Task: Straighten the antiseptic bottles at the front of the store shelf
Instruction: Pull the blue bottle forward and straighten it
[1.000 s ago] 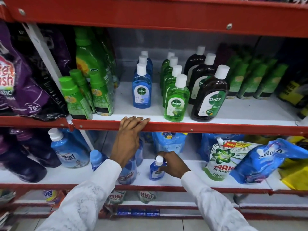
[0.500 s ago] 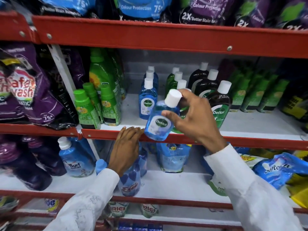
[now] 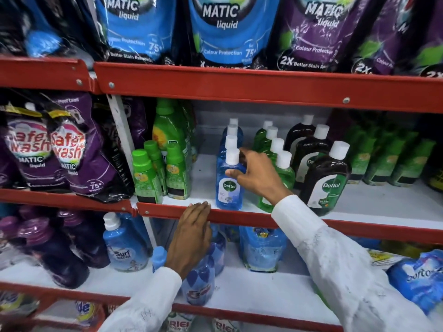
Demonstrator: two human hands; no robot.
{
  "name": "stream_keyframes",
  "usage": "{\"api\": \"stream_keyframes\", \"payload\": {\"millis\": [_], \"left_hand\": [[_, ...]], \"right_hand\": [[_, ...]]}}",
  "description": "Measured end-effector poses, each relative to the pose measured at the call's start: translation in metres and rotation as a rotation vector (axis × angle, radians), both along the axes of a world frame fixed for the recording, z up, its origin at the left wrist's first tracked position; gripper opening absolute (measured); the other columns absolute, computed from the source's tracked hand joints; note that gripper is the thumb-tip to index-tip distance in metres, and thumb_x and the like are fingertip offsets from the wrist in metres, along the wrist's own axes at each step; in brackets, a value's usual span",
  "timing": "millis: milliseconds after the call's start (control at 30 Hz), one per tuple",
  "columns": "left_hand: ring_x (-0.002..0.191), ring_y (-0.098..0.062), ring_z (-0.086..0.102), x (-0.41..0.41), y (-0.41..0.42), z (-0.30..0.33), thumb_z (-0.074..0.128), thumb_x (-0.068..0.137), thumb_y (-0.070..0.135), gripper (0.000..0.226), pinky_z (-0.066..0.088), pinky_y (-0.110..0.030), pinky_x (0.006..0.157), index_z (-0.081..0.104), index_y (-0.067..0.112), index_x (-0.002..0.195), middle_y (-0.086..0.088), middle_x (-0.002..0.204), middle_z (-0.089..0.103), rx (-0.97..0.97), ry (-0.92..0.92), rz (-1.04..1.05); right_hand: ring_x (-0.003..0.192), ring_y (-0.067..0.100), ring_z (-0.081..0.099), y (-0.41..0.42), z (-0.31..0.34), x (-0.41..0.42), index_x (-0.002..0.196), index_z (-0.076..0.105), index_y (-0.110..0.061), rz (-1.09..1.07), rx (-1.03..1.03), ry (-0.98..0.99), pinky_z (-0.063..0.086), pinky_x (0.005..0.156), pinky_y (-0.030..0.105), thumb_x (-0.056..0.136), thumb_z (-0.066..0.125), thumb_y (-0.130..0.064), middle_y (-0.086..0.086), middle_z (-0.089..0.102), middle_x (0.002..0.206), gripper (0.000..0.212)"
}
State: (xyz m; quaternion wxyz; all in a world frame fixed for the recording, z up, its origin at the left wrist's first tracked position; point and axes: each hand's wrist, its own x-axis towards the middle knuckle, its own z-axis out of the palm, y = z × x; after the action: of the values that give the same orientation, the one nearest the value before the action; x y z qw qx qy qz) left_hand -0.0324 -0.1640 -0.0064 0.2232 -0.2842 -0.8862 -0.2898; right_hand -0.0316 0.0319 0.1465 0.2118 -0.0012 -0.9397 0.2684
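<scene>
A blue Dettol bottle (image 3: 229, 190) with a white cap stands upright at the front of the middle shelf, heading a row of blue bottles. My right hand (image 3: 257, 174) grips its shoulder from the right, thumb across the front. To the right run a row of green Dettol bottles (image 3: 280, 164) and a row of brown Dettol bottles (image 3: 326, 180); my hand and sleeve partly hide the front green bottle. My left hand (image 3: 193, 233) rests flat with its fingertips on the shelf's red front rail (image 3: 239, 215), holding nothing.
Green-capped bottles (image 3: 146, 178) stand left of the blue row. Purple detergent pouches (image 3: 64, 152) fill the far left. More pouches hang on the shelf above. Below are blue Surf Excel bottles (image 3: 124, 248) and pouches (image 3: 262, 250). Dark green packs (image 3: 383, 161) sit at the right.
My right hand picked a blue Dettol bottle off the lower shelf, carried it up, and set it upright at the front of the blue row. My left hand stayed on the rail.
</scene>
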Motion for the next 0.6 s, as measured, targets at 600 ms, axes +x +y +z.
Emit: {"api": "stream_keyframes", "payload": {"millis": [600], "left_hand": [[0.083, -0.017, 0.070, -0.046, 0.029, 0.055, 0.075, 0.084, 0.019, 0.038, 0.053, -0.022, 0.079, 0.063, 0.009, 0.119, -0.011, 0.106, 0.075, 0.260, -0.323, -0.036]], "right_hand": [[0.093, 0.015, 0.074, -0.003, -0.084, 0.017, 0.112, 0.071, -0.007, -0.119, -0.403, -0.049, 0.060, 0.089, 0.033, 0.076, 0.083, -0.007, 0.008, 0.078, 0.105, 0.038]]}}
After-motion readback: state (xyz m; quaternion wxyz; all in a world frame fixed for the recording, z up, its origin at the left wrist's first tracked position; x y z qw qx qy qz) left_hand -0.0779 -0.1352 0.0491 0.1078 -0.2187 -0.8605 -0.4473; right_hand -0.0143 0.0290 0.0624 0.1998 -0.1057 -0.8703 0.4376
